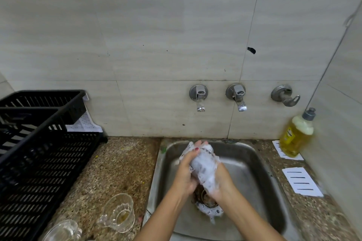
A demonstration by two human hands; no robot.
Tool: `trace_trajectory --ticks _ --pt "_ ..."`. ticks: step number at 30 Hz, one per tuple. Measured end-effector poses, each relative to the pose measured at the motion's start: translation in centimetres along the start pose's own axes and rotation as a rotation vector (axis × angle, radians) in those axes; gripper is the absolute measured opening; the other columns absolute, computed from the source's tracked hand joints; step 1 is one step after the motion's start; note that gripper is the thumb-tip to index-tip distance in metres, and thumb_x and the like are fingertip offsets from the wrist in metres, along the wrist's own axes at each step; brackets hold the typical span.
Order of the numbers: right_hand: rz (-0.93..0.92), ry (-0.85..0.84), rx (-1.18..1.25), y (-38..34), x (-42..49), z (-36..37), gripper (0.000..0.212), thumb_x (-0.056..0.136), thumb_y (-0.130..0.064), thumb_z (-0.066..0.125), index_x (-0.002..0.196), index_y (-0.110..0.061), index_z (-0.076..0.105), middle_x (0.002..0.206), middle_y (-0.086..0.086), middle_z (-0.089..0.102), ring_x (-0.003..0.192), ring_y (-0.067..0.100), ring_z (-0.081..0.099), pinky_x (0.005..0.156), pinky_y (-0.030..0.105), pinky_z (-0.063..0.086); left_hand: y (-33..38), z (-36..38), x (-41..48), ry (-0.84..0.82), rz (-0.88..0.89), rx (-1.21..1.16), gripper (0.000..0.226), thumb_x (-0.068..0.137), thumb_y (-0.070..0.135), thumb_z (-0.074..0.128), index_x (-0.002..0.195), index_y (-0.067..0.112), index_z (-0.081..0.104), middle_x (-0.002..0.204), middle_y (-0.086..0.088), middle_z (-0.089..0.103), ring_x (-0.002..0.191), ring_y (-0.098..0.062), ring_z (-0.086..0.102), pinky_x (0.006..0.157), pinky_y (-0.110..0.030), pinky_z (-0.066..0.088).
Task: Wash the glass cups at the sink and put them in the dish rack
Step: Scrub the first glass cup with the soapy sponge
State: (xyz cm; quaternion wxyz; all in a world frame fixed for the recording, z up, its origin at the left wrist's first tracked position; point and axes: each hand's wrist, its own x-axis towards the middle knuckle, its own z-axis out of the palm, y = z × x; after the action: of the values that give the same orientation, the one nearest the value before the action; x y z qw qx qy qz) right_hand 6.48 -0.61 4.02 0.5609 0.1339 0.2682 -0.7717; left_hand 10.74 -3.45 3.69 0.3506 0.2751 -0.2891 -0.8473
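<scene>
Head view. Foamy cup (203,164) is held over the sink (156,172), long axis running 11 to 5 o'clock. Left hand (186,170): fingers curled round its upper part. Right hand (219,180) is at the lower end, its fingers buried in suds, so we cannot tell the grip. Two more cups (119,211) wait on the table (117,162) at 7 o'clock. The dish rack (39,162) lies at 9 o'clock; we judge the left hand nearer. Rinsing is not yet done.

Over the stainless-steel sink (254,154), the left hand (185,174) and right hand (219,182) grip a suds-covered glass cup (203,164). Left of the sink, a clear handled glass cup (119,213) and a second clear glass cup (62,231) stand beside the black slatted plastic dish rack (39,162).
</scene>
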Motion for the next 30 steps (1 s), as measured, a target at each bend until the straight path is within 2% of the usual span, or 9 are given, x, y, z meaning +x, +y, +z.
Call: trace_trajectory --ticks 3,6,9,12,16,18,22,26,30 --pt "-0.336 0.085 -0.721 -2.2 0.4 -2.9 0.026 0.097 -0.013 0.041 0.100 0.002 0.062 0.096 0.019 0.068 0.084 0.029 0.065 0.061 0.029 0.056 0.5 0.1 0.6 0.091 -0.123 0.045 0.057 0.066 0.025 0.075 0.113 -0.002 0.062 0.097 -0.023 0.068 0.077 -0.030 0.070 0.062 -0.035 0.058" --pt "-0.755 -0.226 -1.426 -3.2 -0.8 -3.9 0.018 0.087 -0.015 0.046 0.079 -0.005 0.058 0.082 0.007 0.064 0.079 0.018 0.062 0.066 0.026 0.051 0.9 0.3 0.6 0.114 -0.226 -0.033 0.047 0.074 0.040 0.068 0.093 -0.002 0.066 0.078 -0.020 0.065 0.065 -0.030 0.065 0.066 -0.037 0.055" --pt "-0.779 -0.569 -2.065 -3.8 -0.9 -4.7 0.018 0.090 -0.029 0.042 0.091 -0.015 0.053 0.093 -0.001 0.057 0.082 0.012 0.053 0.070 0.027 0.046 1.2 0.1 1.2 0.184 -0.165 -0.072 0.038 0.086 0.039 0.057 0.075 0.003 0.064 0.062 -0.015 0.060 0.053 -0.027 0.061 0.063 -0.034 0.049" --pt "-0.908 -0.518 -2.387 -5.0 -0.6 -4.0 0.010 0.086 -0.012 0.045 0.080 -0.010 0.052 0.080 0.009 0.056 0.068 0.022 0.050 0.061 0.037 0.043 1.1 0.1 1.2 0.217 -0.179 -0.070 0.036 0.081 0.040 0.061 0.080 0.004 0.066 0.068 -0.014 0.061 0.059 -0.027 0.061 0.066 -0.033 0.050" --pt "-1.390 -0.465 -2.104 -3.5 -0.2 -4.6 0.016 0.066 -0.009 0.048 0.051 -0.011 0.050 0.048 0.005 0.051 0.041 0.020 0.045 0.038 0.028 0.036 0.5 0.3 0.7 0.122 -0.197 -0.115 0.038 0.073 0.038 0.063 0.061 0.003 0.070 0.063 -0.014 0.063 0.054 -0.026 0.062 0.059 -0.031 0.051" --pt "-1.402 -0.364 -1.841 -2.2 -0.1 -5.2 0.022 0.067 -0.012 0.043 0.046 -0.008 0.044 0.043 0.005 0.045 0.037 0.017 0.038 0.035 0.027 0.032 0.0 0.2 0.3 0.118 -0.176 -0.131 0.039 0.062 0.037 0.069 0.075 0.000 0.067 0.067 -0.015 0.062 0.056 -0.027 0.062 0.057 -0.030 0.053" --pt "-0.890 0.047 -1.186 0.0 -0.4 -4.5 0.017 0.071 -0.001 0.042 0.056 0.005 0.042 0.055 0.016 0.052 0.055 0.020 0.048 0.047 0.030 0.037 -0.9 -0.1 -0.5 0.091 -0.110 -0.159 0.041 0.065 0.036 0.073 0.084 0.002 0.061 0.068 -0.015 0.061 0.056 -0.027 0.062 0.055 -0.031 0.055" --pt "-0.140 0.056 -0.251 -0.4 -0.4 -2.4 0.029 0.097 -0.013 0.036 0.090 0.002 0.060 0.080 0.019 0.065 0.079 0.029 0.059 0.058 0.031 0.055 -1.0 -0.4 -0.9 -0.003 -0.008 -0.121 0.052 0.035 0.032 0.094 0.071 0.003 0.069 0.067 -0.016 0.066 0.061 -0.028 0.067 0.058 -0.037 0.057" --pt "-0.070 -0.040 -0.310 -2.1 -0.7 -2.4 0.035 0.100 -0.019 0.034 0.101 0.002 0.061 0.096 0.022 0.066 0.090 0.031 0.061 0.077 0.038 0.053 -0.1 -0.3 -0.7 -0.077 -0.073 -0.038 0.060 0.036 0.031 0.095 0.084 0.005 0.070 0.079 -0.015 0.068 0.074 -0.028 0.068 0.071 -0.038 0.056"
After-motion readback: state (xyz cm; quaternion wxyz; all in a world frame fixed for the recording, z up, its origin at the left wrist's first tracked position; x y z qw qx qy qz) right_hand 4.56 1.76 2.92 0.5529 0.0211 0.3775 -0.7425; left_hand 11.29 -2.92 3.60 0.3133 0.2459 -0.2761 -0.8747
